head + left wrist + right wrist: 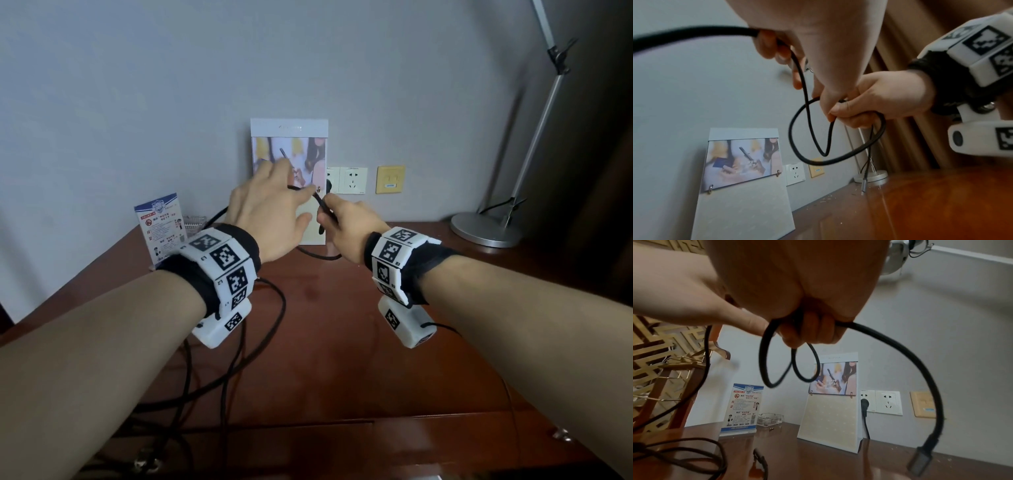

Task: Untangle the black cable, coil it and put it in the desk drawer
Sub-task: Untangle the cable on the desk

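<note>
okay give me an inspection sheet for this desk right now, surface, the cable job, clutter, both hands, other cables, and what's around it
Surface: brown wooden desk, glossy; small crumbs near the wall in the left wrist view.
Job's things: black cable lifted off the desk, a few small loops gathered at the hands, plug end hanging free; the rest trails over the desk's left side. Drawer front shut.
Clutter: standing calendar, blue notice card, glass ashtray.
Grippers: left hand holds the cable running in from the left; right hand grips the loops.
Cables: a black plug sits in the wall socket; thin wires run from the wrist cameras.
Surroundings: grey wall, wall sockets, yellow wall plate, silver lamp base.
</note>
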